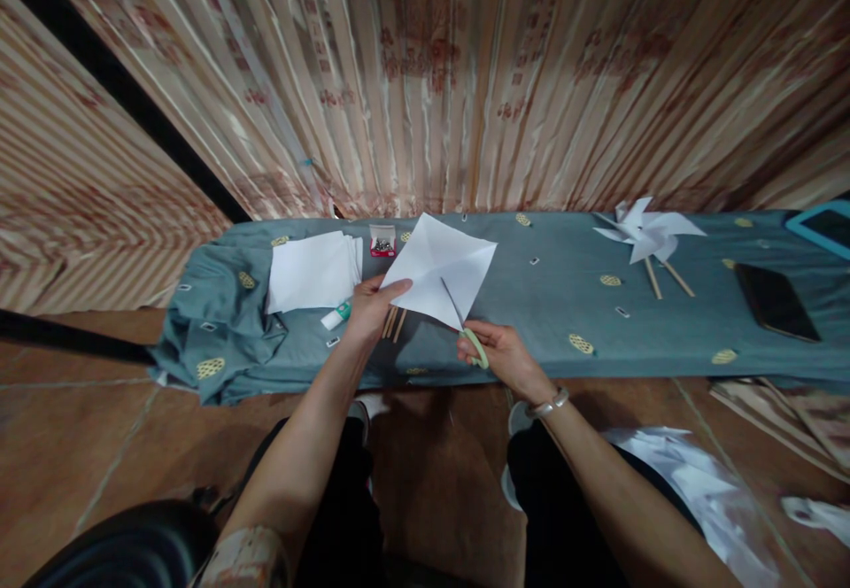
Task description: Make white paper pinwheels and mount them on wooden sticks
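My left hand (373, 305) grips the left corner of a creased white paper square (435, 256), thumb on top. In my right hand (501, 351) is a pair of scissors (473, 344) with light green handles. Its blade lies at the paper's near corner and points in toward the middle. Below the paper, several thin wooden sticks (394, 324) lie partly hidden. A glue stick (336, 315) with a green part rests beside my left hand. Behind that hand stands a small red box (382, 243) of metal pieces.
A stack of white paper (312, 271) lies at the left on the green cloth (551, 305). Paper pinwheels (644, 232) on sticks, a black phone (776, 302) and a blue-edged device (823, 227) are at the right. A plastic bag of folded paper (704, 491) sits low right.
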Tool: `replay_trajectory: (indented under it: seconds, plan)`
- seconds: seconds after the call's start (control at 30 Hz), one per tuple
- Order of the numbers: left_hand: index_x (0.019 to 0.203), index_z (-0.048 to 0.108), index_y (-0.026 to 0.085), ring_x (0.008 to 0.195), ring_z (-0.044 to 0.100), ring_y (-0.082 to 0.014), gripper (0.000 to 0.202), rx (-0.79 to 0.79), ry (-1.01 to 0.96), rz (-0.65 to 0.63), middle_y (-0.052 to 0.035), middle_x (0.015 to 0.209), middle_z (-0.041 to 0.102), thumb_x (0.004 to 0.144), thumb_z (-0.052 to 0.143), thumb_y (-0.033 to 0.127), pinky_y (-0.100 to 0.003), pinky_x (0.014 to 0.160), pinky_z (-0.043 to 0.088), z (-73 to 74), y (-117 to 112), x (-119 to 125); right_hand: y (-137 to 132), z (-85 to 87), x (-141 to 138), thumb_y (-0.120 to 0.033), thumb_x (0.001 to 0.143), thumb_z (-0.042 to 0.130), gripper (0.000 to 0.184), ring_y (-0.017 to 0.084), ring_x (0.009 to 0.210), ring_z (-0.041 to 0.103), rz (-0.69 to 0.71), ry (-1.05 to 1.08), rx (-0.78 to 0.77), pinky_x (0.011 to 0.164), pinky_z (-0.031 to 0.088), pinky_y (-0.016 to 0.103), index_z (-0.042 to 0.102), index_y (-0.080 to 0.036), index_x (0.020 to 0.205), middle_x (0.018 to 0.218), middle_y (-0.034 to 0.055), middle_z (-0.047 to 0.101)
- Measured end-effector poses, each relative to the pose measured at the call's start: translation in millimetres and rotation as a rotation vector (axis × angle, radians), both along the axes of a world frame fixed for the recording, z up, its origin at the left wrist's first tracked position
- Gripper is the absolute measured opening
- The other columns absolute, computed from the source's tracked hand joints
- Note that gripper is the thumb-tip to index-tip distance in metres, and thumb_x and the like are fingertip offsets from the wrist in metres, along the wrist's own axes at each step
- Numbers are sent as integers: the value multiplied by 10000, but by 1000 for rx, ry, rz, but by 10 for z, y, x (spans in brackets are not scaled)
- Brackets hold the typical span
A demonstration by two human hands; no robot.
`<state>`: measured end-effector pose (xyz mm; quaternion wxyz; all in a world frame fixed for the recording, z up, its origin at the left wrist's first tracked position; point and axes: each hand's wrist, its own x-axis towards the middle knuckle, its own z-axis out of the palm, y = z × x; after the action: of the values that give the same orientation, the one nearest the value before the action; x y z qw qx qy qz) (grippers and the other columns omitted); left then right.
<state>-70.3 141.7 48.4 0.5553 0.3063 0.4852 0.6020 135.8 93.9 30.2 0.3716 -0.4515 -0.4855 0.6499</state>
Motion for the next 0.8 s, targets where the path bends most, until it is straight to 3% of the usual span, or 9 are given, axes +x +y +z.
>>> replay_trajectory:
  seconds: [0.5, 0.67, 0.8]
  plan:
    - [772, 734, 124, 665, 668, -207, 389, -1, -9, 18, -58, 711, 729, 453, 851, 314, -337, 710, 520, 4, -4, 32, 4, 46, -36, -570, 484, 828, 514, 71, 506, 523, -17, 17, -54, 501, 413, 220, 668, -166, 760, 568, -41, 603]
    - [739, 730, 121, 621, 653, -188, 374, -8, -13, 37, -52, 695, 728, 439, 856, 304, -318, 669, 517, 12, 1, 39, -16, 116, -27, -589, 563, 788, 483, 74, 520, 526, 41, -14, -26, 503, 412, 211, 657, -168, 759, 587, -32, 611]
    - [746, 734, 122, 631, 662, -190, 373, 16, -20, 66, -47, 694, 727, 441, 860, 295, -318, 688, 518, 20, 30, -28, -49, 215, 51, -554, 655, 750, 452, 91, 578, 563, 157, -53, -43, 564, 450, 226, 667, -168, 875, 658, -13, 638]
